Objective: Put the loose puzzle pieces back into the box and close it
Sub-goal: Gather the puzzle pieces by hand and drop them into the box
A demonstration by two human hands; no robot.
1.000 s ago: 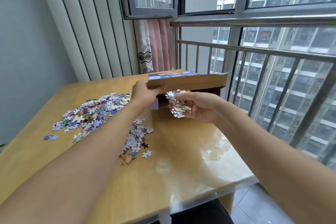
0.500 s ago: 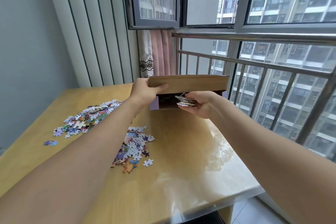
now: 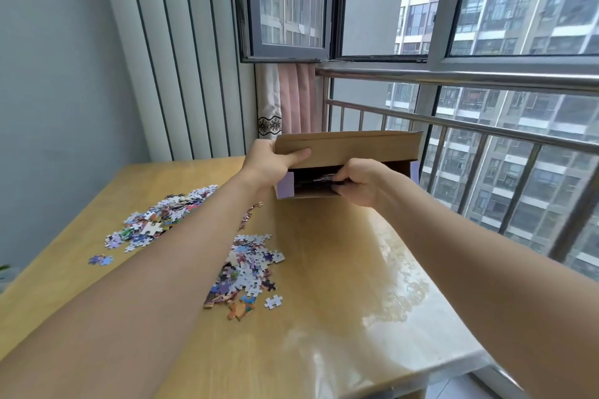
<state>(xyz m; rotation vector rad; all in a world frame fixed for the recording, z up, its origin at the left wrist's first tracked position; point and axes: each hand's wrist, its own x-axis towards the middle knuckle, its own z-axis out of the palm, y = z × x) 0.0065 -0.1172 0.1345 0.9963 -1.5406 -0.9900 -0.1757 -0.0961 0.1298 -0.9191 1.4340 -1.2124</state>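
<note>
A flat cardboard box (image 3: 348, 165) is seen at the far edge of the wooden table (image 3: 324, 269), at about twelve o'clock, in front of a metal railing (image 3: 453, 78). Its plain brown lid (image 3: 353, 146) is held raised by the left hand (image 3: 274, 162), the thumb laid along the lid's inner face and the fingers wrapped over its left end. The dark slot beneath the lid is entered by the right hand (image 3: 359, 181), whose fingers are curled around a small clump of puzzle pieces (image 3: 325, 179) just inside the opening; only a sliver of the clump is visible. A pale lilac side wall of the box is seen at the left corner.

Two loose heaps of small, knobbed, multicoloured pieces are spread on the smooth, glossy tabletop: a wide pile (image 3: 162, 220) at about ten o'clock, partly hidden by the left forearm, and a nearer pile (image 3: 246, 272) toward the centre, with one white piece (image 3: 273, 301) lying just apart at its lower edge. A tiny bluish cluster (image 3: 101, 259) is set apart at nine o'clock. A pink curtain (image 3: 296, 97) is gathered behind the box.
</note>
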